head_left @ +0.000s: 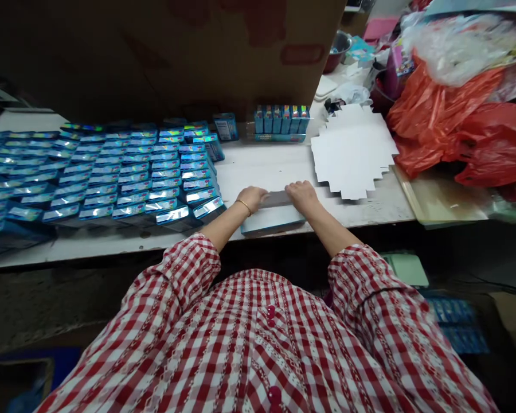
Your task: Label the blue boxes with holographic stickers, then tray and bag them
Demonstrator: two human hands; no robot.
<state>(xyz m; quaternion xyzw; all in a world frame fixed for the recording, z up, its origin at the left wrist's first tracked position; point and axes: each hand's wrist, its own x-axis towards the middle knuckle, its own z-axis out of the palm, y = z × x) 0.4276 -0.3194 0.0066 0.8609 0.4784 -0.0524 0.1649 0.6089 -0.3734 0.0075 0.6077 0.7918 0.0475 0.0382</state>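
My left hand (252, 199), with a thin bracelet at the wrist, grips the far left corner of a shallow cardboard tray (272, 219). At the far right corner my right hand (303, 198) has its fingers curled over the same wall. Between the hands runs that wall's greyish side; the tray's inside is white, and a blue edge shows at its front. My fingertips are partly hidden behind the wall. To the right lies a stack of flat white cut-out card blanks (353, 150). Left of my hands stand many small shiny blue boxes (124, 176) in tight rows.
A big brown carton (176, 57) rises behind the worktable (258, 166). In front of it sits a clear-wrapped pack of small blue boxes (280, 123). Red plastic bags (464, 126) and a clear bag (464, 49) crowd the right side. The table's front edge is close to my body.
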